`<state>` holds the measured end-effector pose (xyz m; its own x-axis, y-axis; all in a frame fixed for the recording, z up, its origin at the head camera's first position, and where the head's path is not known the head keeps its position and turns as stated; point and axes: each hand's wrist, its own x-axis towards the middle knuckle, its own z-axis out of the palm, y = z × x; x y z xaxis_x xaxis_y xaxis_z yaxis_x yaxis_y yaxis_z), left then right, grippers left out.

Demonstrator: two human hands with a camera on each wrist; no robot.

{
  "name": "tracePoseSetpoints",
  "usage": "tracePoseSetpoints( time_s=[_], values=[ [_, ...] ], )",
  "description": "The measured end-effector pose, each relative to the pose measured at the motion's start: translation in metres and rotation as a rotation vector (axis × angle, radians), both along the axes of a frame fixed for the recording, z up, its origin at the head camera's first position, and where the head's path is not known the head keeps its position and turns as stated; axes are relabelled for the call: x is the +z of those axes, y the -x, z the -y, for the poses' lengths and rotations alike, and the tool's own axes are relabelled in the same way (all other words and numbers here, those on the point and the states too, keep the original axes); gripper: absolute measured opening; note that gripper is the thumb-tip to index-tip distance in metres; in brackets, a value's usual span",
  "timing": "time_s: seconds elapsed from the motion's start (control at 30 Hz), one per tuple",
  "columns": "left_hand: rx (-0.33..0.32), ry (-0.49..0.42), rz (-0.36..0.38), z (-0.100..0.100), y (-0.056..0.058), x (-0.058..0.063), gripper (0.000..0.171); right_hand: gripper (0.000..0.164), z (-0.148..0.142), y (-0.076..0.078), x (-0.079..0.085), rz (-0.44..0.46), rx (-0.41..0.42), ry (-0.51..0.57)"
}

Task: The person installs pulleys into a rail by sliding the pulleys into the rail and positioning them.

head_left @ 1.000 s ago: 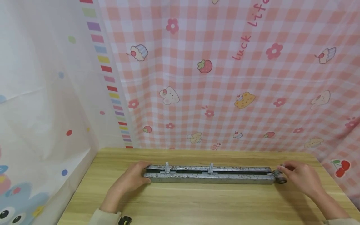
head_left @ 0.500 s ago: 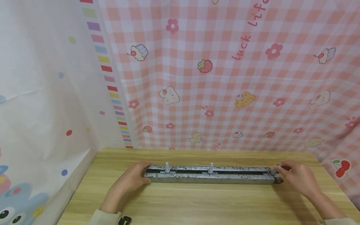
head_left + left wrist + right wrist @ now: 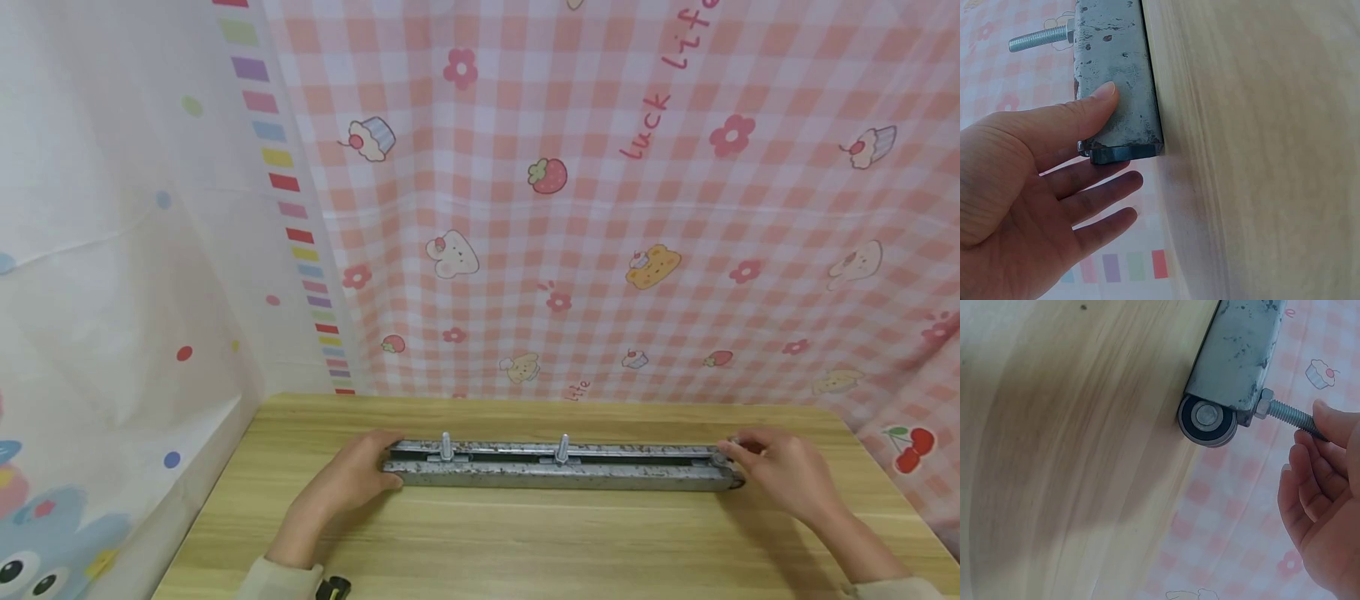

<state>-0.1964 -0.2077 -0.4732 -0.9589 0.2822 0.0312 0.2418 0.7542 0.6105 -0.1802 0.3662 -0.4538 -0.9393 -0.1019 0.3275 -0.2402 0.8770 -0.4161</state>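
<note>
A grey, scuffed metal channel track (image 3: 570, 477) lies across the wooden table with its slot facing up. My left hand (image 3: 345, 475) grips its left end, thumb (image 3: 1100, 103) on the near side wall and other fingers behind. My right hand (image 3: 795, 479) pinches the threaded bolt (image 3: 1291, 415) of a roller trolley between thumb and fingers. The trolley's wheel (image 3: 1208, 417) is partly inside the track's right end, its outer part sticking out. Two more bolts, a left one (image 3: 446, 447) and a middle one (image 3: 562, 450), stand upright from the slot.
The wooden table (image 3: 540, 542) extends in front of the track. A pink checked cloth (image 3: 585, 233) hangs behind it, and a white patterned cloth (image 3: 112, 292) hangs at the left. A small black object (image 3: 333, 588) is by the left sleeve.
My right hand has moved left with the roller trolley, from just outside the track's right end to partly inside it. The left hand and the track have stayed still.
</note>
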Motion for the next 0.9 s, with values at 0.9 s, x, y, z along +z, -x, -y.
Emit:
tracePoseSetpoints(
  time_s=[0.9],
  values=[
    [-0.002,0.006,-0.011,-0.001,0.0,0.001,0.056,0.007,0.023,0.005,-0.002,-0.096,0.053,-0.012]
  ],
)
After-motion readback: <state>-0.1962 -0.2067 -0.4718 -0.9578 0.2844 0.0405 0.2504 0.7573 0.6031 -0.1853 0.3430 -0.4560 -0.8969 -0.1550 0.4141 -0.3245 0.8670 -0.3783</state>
